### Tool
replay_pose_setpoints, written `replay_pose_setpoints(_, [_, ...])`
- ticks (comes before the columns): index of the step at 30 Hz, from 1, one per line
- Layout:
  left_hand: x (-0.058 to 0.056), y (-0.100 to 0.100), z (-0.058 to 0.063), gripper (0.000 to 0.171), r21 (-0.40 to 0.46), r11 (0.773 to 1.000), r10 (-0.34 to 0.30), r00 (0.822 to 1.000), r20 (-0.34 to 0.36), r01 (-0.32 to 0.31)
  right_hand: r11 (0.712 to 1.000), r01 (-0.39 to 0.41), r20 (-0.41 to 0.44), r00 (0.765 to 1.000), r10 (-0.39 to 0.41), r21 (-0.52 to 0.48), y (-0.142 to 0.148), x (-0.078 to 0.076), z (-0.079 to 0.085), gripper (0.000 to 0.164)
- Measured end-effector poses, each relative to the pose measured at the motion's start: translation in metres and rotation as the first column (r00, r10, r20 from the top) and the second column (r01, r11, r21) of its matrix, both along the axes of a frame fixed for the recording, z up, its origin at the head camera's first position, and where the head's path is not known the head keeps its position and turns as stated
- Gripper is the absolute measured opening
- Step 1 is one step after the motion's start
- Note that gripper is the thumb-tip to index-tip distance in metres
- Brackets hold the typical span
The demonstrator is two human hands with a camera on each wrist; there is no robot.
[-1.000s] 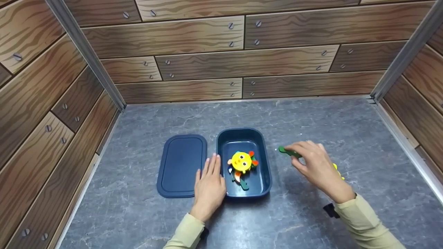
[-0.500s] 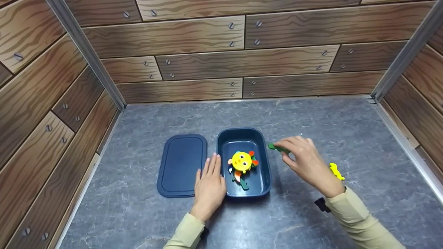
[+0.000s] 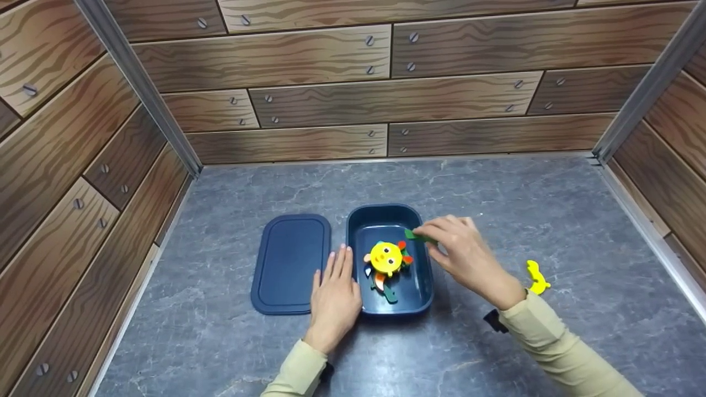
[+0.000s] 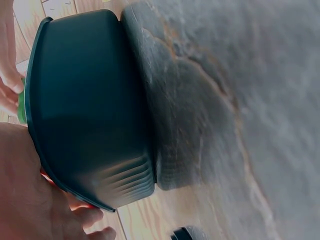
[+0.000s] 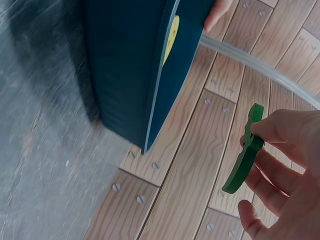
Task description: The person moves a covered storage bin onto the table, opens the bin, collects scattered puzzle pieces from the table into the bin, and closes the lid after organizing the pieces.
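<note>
My right hand (image 3: 460,251) pinches a flat green curved toy piece (image 5: 246,150) between thumb and fingers. In the head view the piece overlaps the right rim of a dark blue box (image 3: 392,303). With fingers straight, my left hand (image 3: 335,303) rests against the box's left side. Inside the box lie a round yellow toy face (image 3: 385,258) with eyes and red knobs, an orange-and-white piece (image 3: 379,282) and a dark green piece (image 3: 390,295). The left wrist view shows the box wall (image 4: 90,100) close up, with the left hand at its rim.
A dark blue lid (image 3: 290,264) lies flat on the grey marbled table (image 3: 231,353), left of the box. To the right, by the right wrist, is a yellow curved piece (image 3: 536,277). Wood-patterned walls (image 3: 386,99) stand at the back and both sides.
My right hand has moved left with the green piece, from the table to over the box's right rim. The yellow curved piece has come into fuller view. The left hand stays put.
</note>
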State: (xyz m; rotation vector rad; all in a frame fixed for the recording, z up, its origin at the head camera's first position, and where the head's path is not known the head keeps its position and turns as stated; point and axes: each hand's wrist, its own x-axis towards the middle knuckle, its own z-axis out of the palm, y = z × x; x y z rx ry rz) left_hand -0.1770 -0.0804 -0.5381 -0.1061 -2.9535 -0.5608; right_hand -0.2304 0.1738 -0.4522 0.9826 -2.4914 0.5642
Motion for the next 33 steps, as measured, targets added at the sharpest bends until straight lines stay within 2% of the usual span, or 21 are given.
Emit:
replay_pose_setpoints(22, [0.000, 0.001, 0.000, 0.060, -0.003, 1.000, 0.008, 1.000, 0.013, -0.008, 0.999, -0.032, 0.037, 0.999, 0.030, 0.030, -0.042, -0.011, -0.008, 0.032])
replay_pose_setpoints(26, [0.000, 0.000, -0.001, 0.059, 0.001, 1.000, 0.003, 1.000, 0.010, -0.003, 0.998, -0.058, 0.026, 0.998, 0.058, 0.021, -0.050, -0.013, -0.013, 0.032])
replay_pose_setpoints(33, [0.000, 0.000, 0.000, 0.059, -0.003, 1.000, 0.000, 1.000, 0.009, 0.000, 0.998, -0.058, 0.048, 0.997, 0.057, 0.023, -0.060, -0.016, -0.021, 0.032])
